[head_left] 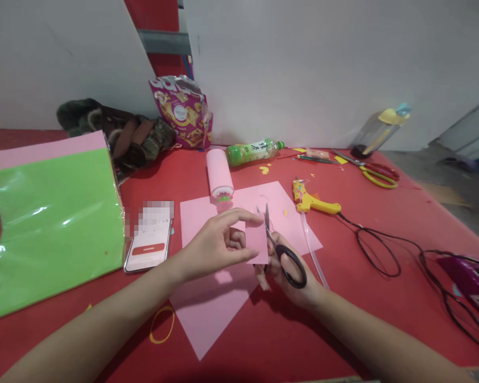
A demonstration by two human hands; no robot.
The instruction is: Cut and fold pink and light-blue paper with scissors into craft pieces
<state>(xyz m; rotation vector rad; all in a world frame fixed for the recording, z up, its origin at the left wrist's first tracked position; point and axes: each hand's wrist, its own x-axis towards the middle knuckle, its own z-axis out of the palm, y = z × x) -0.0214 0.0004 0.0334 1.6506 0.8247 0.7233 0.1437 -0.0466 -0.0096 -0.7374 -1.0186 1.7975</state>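
My left hand pinches a small pink paper piece between thumb and fingers, held above the table. My right hand grips black-handled scissors, blades pointing up along the right edge of that piece. Beneath both hands a larger pink paper sheet lies flat on the red table. A bottle wrapped in pink paper lies just beyond the sheet.
A phone lies left of the sheet, beside a stack of green and pink paper. A yellow glue gun with black cord lies to the right. Further back: a green bottle, yellow-handled scissors, a snack bag.
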